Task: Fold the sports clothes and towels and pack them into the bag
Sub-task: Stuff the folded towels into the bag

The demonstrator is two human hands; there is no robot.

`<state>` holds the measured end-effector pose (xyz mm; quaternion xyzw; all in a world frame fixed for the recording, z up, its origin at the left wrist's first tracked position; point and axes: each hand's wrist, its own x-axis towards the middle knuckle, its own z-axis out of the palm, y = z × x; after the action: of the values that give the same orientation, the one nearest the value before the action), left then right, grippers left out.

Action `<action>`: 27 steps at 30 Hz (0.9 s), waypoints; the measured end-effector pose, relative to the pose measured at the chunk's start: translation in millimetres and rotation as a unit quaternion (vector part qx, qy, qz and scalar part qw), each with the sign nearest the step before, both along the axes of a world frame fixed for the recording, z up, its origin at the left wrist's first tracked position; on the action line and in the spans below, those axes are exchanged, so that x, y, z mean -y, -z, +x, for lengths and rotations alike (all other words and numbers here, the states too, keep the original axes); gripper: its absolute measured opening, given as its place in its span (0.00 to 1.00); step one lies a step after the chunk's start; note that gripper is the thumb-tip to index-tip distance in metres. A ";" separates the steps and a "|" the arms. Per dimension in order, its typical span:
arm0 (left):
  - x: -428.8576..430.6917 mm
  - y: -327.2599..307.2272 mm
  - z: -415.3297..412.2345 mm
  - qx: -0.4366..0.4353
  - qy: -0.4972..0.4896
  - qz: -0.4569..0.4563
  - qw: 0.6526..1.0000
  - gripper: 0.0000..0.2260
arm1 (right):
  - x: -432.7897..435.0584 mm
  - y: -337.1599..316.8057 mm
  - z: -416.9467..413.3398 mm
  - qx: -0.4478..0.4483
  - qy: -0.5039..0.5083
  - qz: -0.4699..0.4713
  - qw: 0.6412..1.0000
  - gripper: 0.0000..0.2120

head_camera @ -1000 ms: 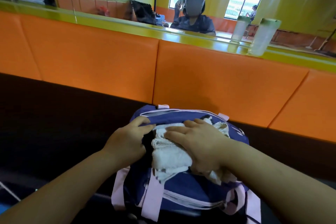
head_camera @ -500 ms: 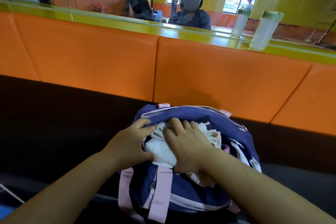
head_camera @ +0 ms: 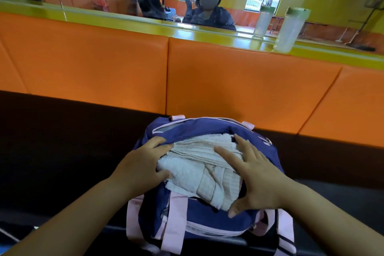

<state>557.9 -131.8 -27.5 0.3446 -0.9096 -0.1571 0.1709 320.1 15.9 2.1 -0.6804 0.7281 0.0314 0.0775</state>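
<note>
A navy sports bag (head_camera: pixel 209 220) with pink straps stands open on a dark bench in front of me. A folded white towel (head_camera: pixel 199 164) fills its opening and bulges above the rim. My left hand (head_camera: pixel 143 164) holds the left side of the towel, fingers on the bag's edge and thumb curled under the cloth. My right hand (head_camera: pixel 255 178) lies flat with spread fingers on the right side of the towel and presses on it. Whatever lies under the towel is hidden.
Orange padded panels (head_camera: pixel 239 85) rise behind the bench. On the green ledge above stands a clear bottle (head_camera: pixel 291 31) before a mirror, which shows its reflection and a seated person. The dark bench surface (head_camera: pixel 62 141) stretches left and right of the bag.
My right hand has slid from the middle of the towel to its right side and spread flat. The towel sits flatter in the bag. My left hand has stayed on the left edge.
</note>
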 end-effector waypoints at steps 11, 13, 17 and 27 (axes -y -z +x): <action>-3.4 1.7 0.6 0.004 -0.019 -0.016 1.000 0.29 | -2.0 31.4 1.1 0.100 -0.012 -0.165 0.981 0.49; -4.8 1.2 -0.5 0.009 -0.023 -0.015 1.000 0.28 | -1.6 33.9 -0.3 0.166 -0.009 -0.155 0.974 0.48; -8.9 0.3 -1.5 0.009 -0.034 -0.022 0.999 0.29 | 3.2 32.8 4.0 0.246 0.006 -0.163 0.956 0.42; 1.0 -15.7 11.0 0.050 -0.006 -0.099 0.994 0.32 | 36.9 -10.1 53.7 0.046 -0.071 -0.200 0.976 0.28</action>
<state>568.9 -132.8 -11.9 0.3386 -0.9260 -0.0484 0.1597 373.8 -21.0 12.2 -0.7325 0.6654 -0.1407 -0.0292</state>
